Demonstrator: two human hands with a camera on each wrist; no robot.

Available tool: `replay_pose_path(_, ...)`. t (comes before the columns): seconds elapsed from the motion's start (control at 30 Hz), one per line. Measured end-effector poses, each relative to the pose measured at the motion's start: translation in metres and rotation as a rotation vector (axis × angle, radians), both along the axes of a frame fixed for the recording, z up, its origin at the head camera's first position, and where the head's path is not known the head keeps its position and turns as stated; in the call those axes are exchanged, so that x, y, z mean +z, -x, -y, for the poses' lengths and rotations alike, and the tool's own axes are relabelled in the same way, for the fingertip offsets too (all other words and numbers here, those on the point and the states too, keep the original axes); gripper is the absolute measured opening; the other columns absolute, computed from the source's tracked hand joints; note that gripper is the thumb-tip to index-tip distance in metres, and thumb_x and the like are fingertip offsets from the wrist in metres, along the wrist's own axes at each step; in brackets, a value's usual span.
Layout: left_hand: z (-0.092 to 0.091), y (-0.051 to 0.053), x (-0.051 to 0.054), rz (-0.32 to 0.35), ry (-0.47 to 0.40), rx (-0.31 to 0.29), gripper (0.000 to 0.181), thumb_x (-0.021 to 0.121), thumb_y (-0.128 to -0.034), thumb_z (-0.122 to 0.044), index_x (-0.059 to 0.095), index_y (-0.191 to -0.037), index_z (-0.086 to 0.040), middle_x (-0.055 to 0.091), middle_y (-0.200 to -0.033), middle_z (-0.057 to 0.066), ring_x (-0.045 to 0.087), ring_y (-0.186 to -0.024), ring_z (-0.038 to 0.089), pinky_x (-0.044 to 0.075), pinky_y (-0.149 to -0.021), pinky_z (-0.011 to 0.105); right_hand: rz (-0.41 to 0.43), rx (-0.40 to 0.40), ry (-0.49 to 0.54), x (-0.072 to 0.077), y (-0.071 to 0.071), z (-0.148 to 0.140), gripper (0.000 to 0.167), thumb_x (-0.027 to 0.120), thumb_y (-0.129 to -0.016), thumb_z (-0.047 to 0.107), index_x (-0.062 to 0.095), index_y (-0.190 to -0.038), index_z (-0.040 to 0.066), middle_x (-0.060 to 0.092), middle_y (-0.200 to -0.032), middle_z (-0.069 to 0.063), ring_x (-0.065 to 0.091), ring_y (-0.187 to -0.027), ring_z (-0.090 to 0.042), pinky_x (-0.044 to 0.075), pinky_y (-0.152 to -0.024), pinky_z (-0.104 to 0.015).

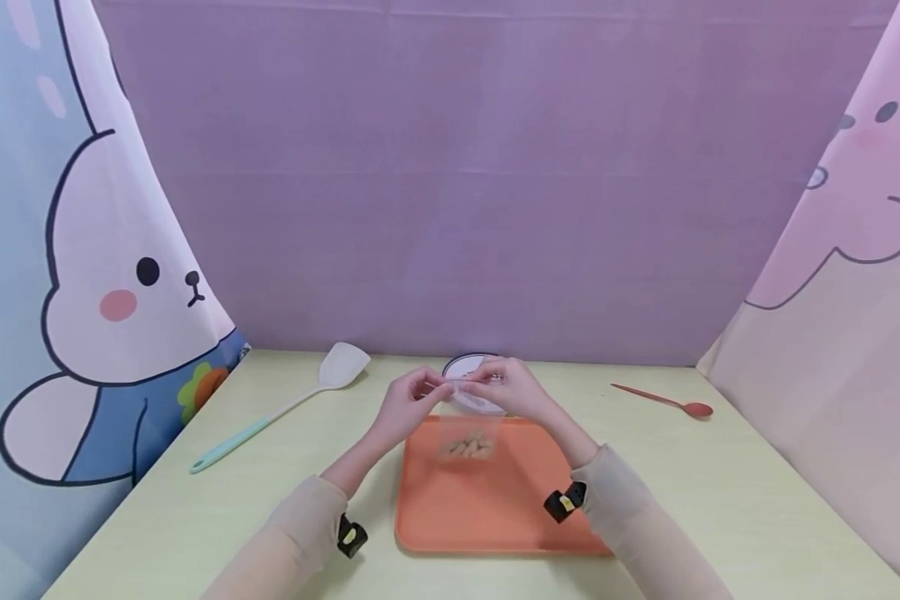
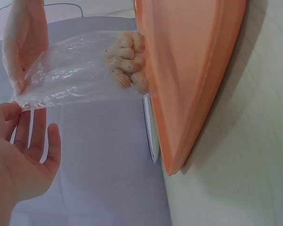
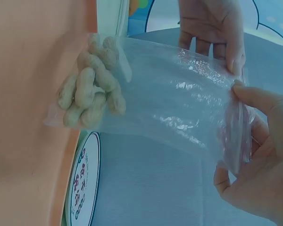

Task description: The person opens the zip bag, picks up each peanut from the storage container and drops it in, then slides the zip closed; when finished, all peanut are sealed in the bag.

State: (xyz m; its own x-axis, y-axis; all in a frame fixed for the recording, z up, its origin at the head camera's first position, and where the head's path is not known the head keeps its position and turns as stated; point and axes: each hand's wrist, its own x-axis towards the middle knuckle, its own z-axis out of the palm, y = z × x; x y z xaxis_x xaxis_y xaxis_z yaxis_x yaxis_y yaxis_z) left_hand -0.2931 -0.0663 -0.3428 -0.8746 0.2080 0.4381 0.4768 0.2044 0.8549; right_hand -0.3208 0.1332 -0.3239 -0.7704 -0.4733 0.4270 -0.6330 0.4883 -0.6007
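A clear plastic zip bag (image 3: 170, 94) hangs above the orange tray (image 1: 487, 508), with several unshelled peanuts (image 3: 92, 87) gathered at its bottom. My left hand (image 1: 412, 404) pinches the bag's top edge at one side between thumb and fingers. On the other side my right hand (image 1: 513, 390) pinches the same edge, the two thumbs close together. In the right wrist view the bag's mouth looks gathered near the right hand's fingers; whether it is sealed I cannot tell. Behind the hands, partly hidden, is a white plate (image 1: 465, 364) with a dark rim and printed characters.
To the left lies a spatula (image 1: 342, 367) with a white blade and mint-green handle. A red spoon (image 1: 696, 409) rests at the right of the pale yellow table (image 1: 735, 508). A purple cloth (image 1: 450, 183) stands along the table's back edge, with printed cloths at both sides.
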Motion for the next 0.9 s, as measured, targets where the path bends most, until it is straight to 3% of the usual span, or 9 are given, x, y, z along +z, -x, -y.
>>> replay_pose_path(0.23, 0.004, -0.004, 0.005, -0.044, 0.013, 0.010, 0.012, 0.065, -0.0874, -0.008, 0.066, -0.089, 0.003, 0.068, -0.082, 0.019, 0.059, -0.067, 0.004, 0.045, -0.055, 0.017, -0.024, -0.016, -0.017, 0.002, -0.004, 0.000, 0.012, 0.069, -0.086, 0.022, 0.075, -0.090, 0.013, 0.065, -0.078, 0.002, 0.049, -0.073, -0.011, 0.042, -0.065, -0.021)
replay_pose_path(0.4, 0.005, -0.005, 0.007, -0.062, 0.022, 0.005, 0.011, 0.064, -0.0876, -0.006, 0.065, -0.089, 0.005, 0.068, -0.081, 0.021, 0.065, -0.073, 0.025, 0.047, -0.058, 0.017, -0.028, -0.012, 0.007, 0.016, -0.023, 0.001, 0.011, 0.068, -0.086, 0.013, 0.074, -0.089, 0.004, 0.063, -0.078, -0.005, 0.047, -0.070, -0.011, 0.039, -0.060, -0.020)
replay_pose_path(0.5, 0.006, 0.004, -0.002, -0.077, 0.013, 0.015, 0.010, 0.064, -0.0875, -0.006, 0.065, -0.088, 0.004, 0.068, -0.081, 0.021, 0.065, -0.077, 0.035, 0.048, -0.059, 0.017, -0.042, -0.022, 0.018, 0.017, -0.024, -0.004, 0.010, 0.068, -0.085, 0.010, 0.074, -0.087, 0.002, 0.063, -0.078, -0.007, 0.048, -0.068, -0.011, 0.038, -0.056, -0.019)
replay_pose_path(0.63, 0.010, 0.020, -0.016, -0.099, -0.001, 0.041, 0.009, 0.065, -0.0870, -0.008, 0.067, -0.086, 0.001, 0.069, -0.078, 0.017, 0.066, -0.074, 0.027, 0.049, -0.060, 0.018, -0.069, -0.061, -0.004, 0.006, -0.012, -0.016, 0.008, 0.069, -0.085, 0.013, 0.075, -0.084, 0.007, 0.064, -0.078, -0.001, 0.049, -0.068, -0.007, 0.038, -0.055, -0.019)
replay_pose_path(0.77, 0.014, 0.025, -0.020, -0.121, -0.015, 0.045, 0.010, 0.067, -0.0869, -0.013, 0.067, -0.085, -0.003, 0.069, -0.076, 0.012, 0.065, -0.070, 0.018, 0.050, -0.061, 0.019, -0.074, -0.072, -0.016, 0.001, -0.006, -0.027, 0.009, 0.070, -0.085, 0.020, 0.075, -0.084, 0.013, 0.063, -0.077, 0.004, 0.050, -0.068, -0.010, 0.039, -0.056, -0.022)
replay_pose_path(0.9, 0.016, 0.026, -0.020, -0.131, -0.029, 0.047, 0.011, 0.068, -0.0865, -0.016, 0.067, -0.083, -0.006, 0.069, -0.075, 0.009, 0.066, -0.073, 0.030, 0.050, -0.060, 0.019, -0.078, -0.077, -0.016, 0.000, -0.006, -0.033, 0.010, 0.069, -0.085, 0.023, 0.075, -0.081, 0.017, 0.064, -0.076, 0.006, 0.048, -0.065, -0.015, 0.038, -0.056, -0.026)
